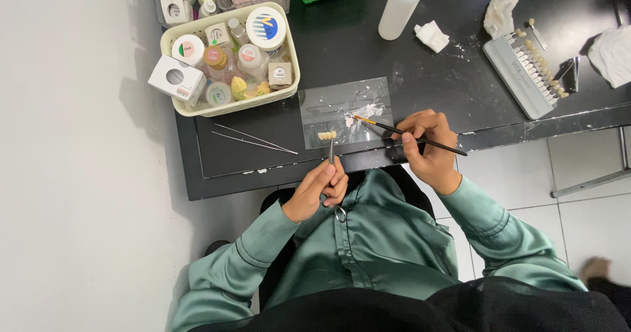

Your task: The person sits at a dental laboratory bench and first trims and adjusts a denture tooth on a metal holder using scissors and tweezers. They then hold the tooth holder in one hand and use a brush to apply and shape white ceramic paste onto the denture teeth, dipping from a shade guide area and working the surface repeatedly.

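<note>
Cream basket [172, 46] sitting at the worktop's [342, 49] left end, packed with small jars and bottles, a white box [176, 79] leaning on its rim. Just right and nearer the edge, loose tweezers [253, 139] lying flat, untouched. Left hand [319, 191] closing around a clamp tool [331, 149], which is gripping a small row of tooth-coloured crowns [327, 135] over the near edge of a clear glass slab [346, 111]. Slab carrying white paste smears [368, 110]. Right hand [426, 141] pinching a thin dark brush [407, 133], tip resting at the paste, just right of the crowns, not touching them. Both hands closed on their tools, neither open. Further right: white squeeze bottle [401, 3], crumpled tissues [501, 9], a grey shade guide [526, 69] with rows of tooth tabs, all well apart from the hands.

Step, as judged: loading the brush with paste for layering onto the crowns. Next move seems to call for carrying the tip left to the crowns while the left hand is keeping the clamp steady; light touch needed, paste is soft.
</note>
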{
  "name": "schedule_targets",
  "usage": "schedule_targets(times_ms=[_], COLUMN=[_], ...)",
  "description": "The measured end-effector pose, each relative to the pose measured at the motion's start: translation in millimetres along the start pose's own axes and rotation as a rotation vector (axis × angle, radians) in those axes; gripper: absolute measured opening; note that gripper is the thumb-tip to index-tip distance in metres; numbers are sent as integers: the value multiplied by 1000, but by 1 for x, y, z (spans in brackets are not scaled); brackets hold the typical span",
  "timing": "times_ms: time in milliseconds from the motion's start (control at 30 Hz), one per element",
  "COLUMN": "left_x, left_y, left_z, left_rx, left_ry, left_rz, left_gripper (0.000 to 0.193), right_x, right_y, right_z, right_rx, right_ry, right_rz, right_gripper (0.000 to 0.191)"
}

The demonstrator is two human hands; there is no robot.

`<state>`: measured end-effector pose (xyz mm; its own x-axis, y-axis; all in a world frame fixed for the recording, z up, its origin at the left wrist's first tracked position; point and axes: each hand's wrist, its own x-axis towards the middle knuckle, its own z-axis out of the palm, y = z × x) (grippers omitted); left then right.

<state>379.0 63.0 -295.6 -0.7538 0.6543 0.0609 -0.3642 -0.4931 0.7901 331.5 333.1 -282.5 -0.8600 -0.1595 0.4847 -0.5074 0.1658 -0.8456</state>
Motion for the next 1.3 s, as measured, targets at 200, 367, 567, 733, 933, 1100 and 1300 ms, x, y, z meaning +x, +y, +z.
schedule_targets(times_ms=[200,367,567,733,933,1100,1300], left_x=[-1,-1,-1,-1,-2,-2,-2], left_y=[2,2,2,1,1,1,2], left_z=[1,1,1,-1,-1,-1,-1], left_rx=[23,19,21,10,17,8,2], left_ry=[3,5,6,3,5,1,6], left_rz=[-3,2,-3,-8,1,5,-10], left_gripper=[37,37,37,37,36,37,37], right_x=[3,6,11,11,13,14,14], right_y=[-3,-10,-17,-20,-21,-22,-20], right_z=[1,3,4,4,6,6,4], right_rx=[-45,-33,-128,-102,-102,-110,-70], right_ry=[-33,14,6,-1,43,0,-51], right_rz=[6,0,90,113,133,183,156], right_gripper=[18,19,20,20,19,19,18])
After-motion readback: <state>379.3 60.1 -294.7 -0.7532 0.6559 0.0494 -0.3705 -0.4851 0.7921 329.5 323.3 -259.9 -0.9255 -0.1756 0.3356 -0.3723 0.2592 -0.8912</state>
